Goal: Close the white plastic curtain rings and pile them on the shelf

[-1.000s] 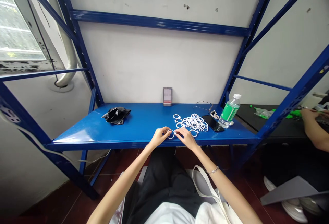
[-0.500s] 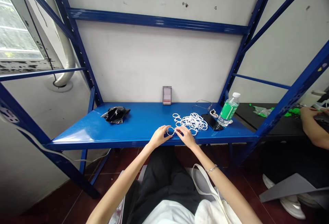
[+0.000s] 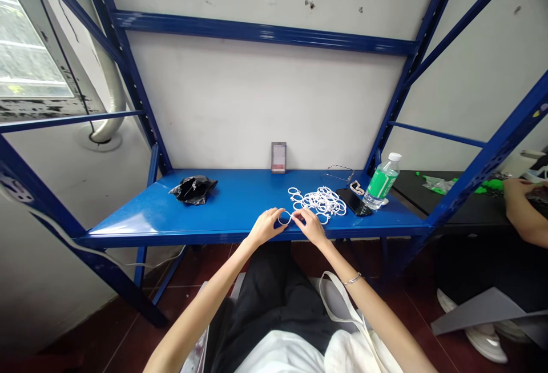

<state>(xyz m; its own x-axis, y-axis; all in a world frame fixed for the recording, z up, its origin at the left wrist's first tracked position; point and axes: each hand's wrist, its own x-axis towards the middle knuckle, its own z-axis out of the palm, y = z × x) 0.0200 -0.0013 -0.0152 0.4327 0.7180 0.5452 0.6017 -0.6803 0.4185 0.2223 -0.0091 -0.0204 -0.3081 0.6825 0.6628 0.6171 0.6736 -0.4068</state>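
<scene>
A thin white ring (image 3: 284, 223) is held between my two hands just above the front edge of the blue table (image 3: 240, 207). My left hand (image 3: 267, 225) pinches its left side between thumb and fingers. On the other side, my right hand (image 3: 309, 226) grips the ring's right side with its fingertips. Right behind my right hand lies a tangled pile of similar white rings (image 3: 325, 200), some with small loops or knobs on them. The finer detail at my right fingertips is too small to make out.
A crumpled black plastic bag (image 3: 194, 189) lies on the left. Toward the right are a black phone (image 3: 354, 202), glasses (image 3: 340, 176) and a water bottle (image 3: 382, 181). A small upright screen (image 3: 278, 157) leans at the wall. Another person's arm (image 3: 524, 207) is at the far right.
Both hands keep nearly the same place and grip on the white ring. The view has shifted very slightly; the objects on the table have not moved.
</scene>
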